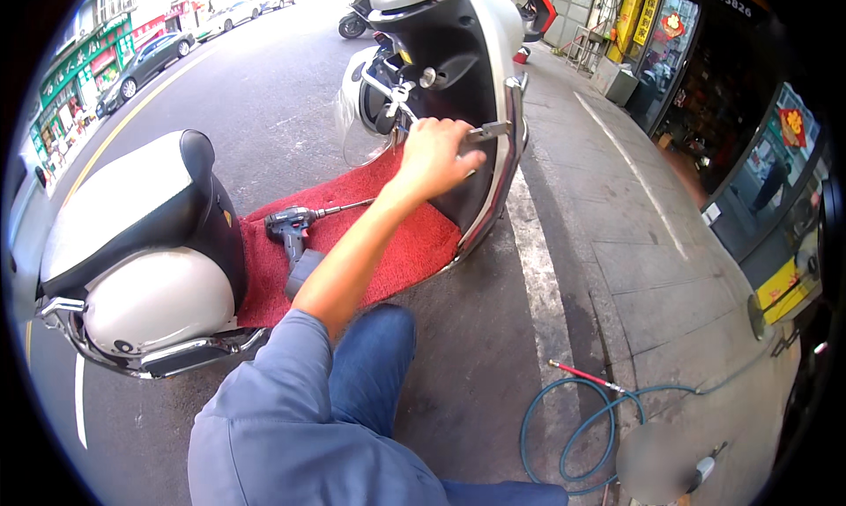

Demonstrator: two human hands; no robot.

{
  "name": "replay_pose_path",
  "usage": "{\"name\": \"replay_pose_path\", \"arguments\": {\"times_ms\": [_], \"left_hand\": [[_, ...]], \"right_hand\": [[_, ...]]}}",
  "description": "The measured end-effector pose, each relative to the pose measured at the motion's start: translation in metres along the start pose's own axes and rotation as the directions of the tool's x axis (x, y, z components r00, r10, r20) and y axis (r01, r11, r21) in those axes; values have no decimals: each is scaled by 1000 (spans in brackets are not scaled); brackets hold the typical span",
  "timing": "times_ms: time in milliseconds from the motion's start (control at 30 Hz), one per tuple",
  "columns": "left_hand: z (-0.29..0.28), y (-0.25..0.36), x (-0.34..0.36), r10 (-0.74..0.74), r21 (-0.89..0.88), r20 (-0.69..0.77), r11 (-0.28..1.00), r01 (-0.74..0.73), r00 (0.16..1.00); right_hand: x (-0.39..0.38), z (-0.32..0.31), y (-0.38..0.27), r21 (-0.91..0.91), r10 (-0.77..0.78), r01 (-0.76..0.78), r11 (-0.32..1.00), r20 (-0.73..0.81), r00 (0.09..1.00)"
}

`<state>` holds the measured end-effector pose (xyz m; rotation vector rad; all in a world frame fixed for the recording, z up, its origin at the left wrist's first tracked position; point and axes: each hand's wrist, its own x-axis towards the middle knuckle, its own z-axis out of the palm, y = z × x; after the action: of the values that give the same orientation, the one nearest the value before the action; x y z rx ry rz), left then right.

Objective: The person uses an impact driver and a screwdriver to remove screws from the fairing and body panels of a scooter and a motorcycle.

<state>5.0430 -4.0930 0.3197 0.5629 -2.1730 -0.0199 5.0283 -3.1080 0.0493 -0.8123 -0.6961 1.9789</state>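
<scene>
My left hand [436, 158] reaches to the inner side of the scooter's front shield [467, 56], its fingers curled and its thumb to the right. A grey, flat metal-looking piece [489, 132] sticks out beside the hand toward the shield's chrome edge; whether the fingers grip it is hidden. White tangled strips [399, 96] hang just above the knuckles. Below my forearm, a cordless impact driver [291, 228] with a long metal bit lies on the red floor mat [388, 264]. My right hand is out of view.
The white-and-black scooter seat [123, 206] is at left. On the pavement at lower right lies a coiled blue-green hose [564, 387] with a red end, near a blurred patch. Shop doors [670, 52] stand at right; cars [159, 58] line the street's far side.
</scene>
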Motion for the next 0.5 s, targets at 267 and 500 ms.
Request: {"name": "replay_pose_path", "arguments": {"times_ms": [267, 500], "left_hand": [[-17, -25, -3, 164, -228, -47, 959, -171, 985], [-17, -37, -3, 165, -397, -66, 900, -178, 984]], "right_hand": [[-274, 143, -49, 345, -152, -64, 937, 565, 811], [-422, 274, -4, -125, 71, 93, 988, 894, 443]]}}
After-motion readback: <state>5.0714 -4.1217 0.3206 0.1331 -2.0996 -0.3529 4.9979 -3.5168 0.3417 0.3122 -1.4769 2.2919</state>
